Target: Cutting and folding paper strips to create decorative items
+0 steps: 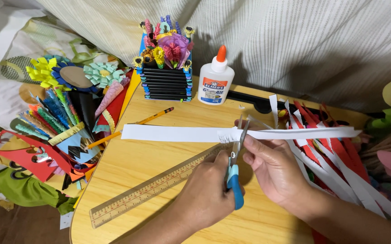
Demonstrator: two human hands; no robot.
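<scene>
My left hand [207,192] grips blue-handled scissors [236,178], blades pointing away from me and closing on the lower edge of a long white paper strip [173,133]. The strip lies crosswise above the wooden table [128,169]. A short run of fine fringe cuts shows just left of the blades. My right hand [274,169] pinches the strip right beside the blades, thumb on top, and holds it up.
A wooden ruler [150,192] lies diagonally under my left hand. Behind are a pencil [152,117], a white glue bottle [216,83] and a dark box of paper flowers [166,81]. Red and white paper strips [340,158] pile at right, colourful paper crafts [69,104] at left.
</scene>
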